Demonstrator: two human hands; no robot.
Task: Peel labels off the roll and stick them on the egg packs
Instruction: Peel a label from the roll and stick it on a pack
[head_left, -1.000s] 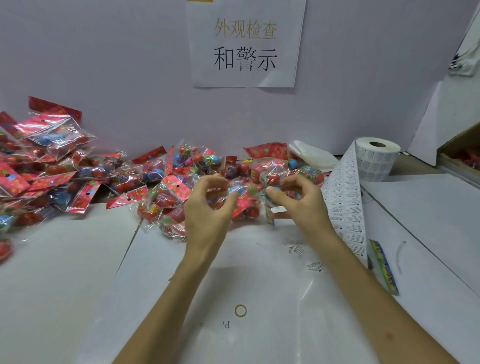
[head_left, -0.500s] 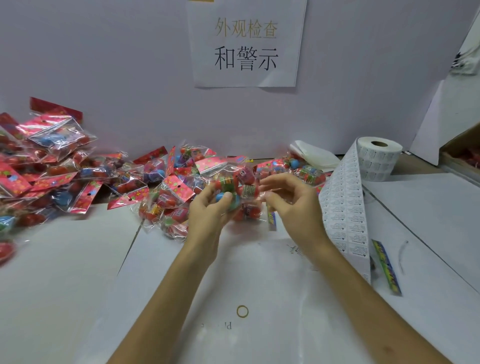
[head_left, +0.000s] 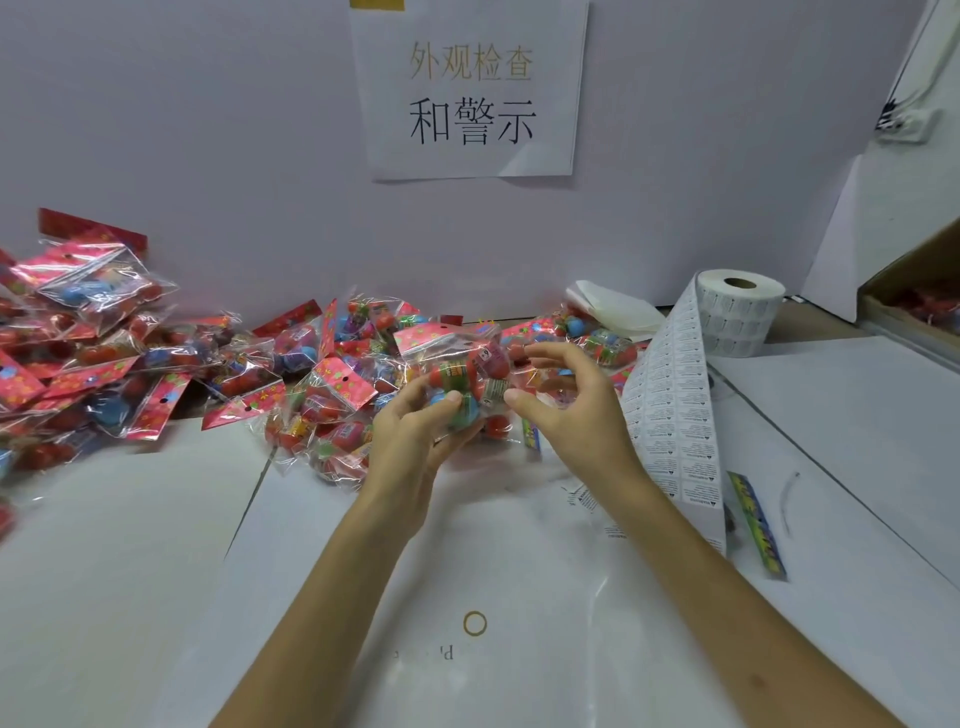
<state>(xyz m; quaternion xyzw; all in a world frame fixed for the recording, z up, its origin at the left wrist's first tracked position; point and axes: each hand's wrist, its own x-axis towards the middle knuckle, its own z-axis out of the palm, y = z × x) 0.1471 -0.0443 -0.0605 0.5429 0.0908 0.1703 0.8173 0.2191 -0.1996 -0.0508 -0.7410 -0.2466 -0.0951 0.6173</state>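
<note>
Gripping an egg pack (head_left: 467, 371) from below, the left hand (head_left: 410, 447) holds it before the heap of packs (head_left: 311, 395), its red header pointing up-left and its long axis slanted. The right hand (head_left: 566, 410) hovers just beside the pack, fingers loosely curved. The wall sign (head_left: 470, 93) reads "外观检查 和警示". The print on the label strip (head_left: 670, 415) is too small to read.
</note>
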